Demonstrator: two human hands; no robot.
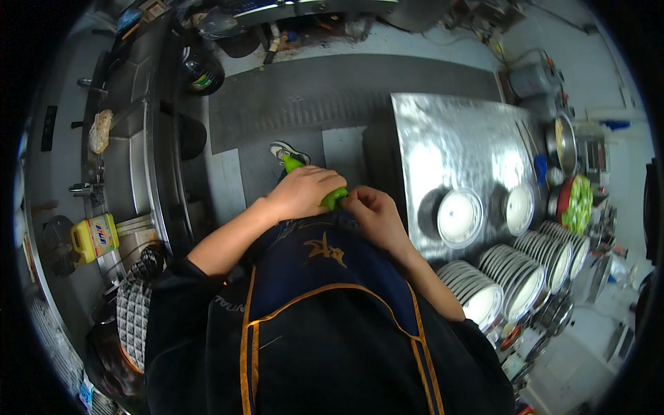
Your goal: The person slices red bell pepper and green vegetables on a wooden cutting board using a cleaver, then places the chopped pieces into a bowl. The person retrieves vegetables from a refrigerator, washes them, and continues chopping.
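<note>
My left hand (306, 191) wraps over a long green pepper (334, 198) in front of my apron (290, 259). One tip of the pepper shows past the far side of that hand; its middle is hidden under the palm and fingers. My right hand (377, 213) has its thumb and index finger pinched together at the pepper's other end, the thicker one. The fingers cover what exactly they pinch there, probably the stem. Both hands are in the air over the floor, left of a steel table (425, 135).
On the table stand two white bowls (459, 217), stacks of plates (519, 280), a metal basin (565, 140) and a red container of green pieces (577, 205). Along the left run steel sinks (136, 171) with a yellow jug (96, 237). A dark bottle (203, 72) stands on the floor.
</note>
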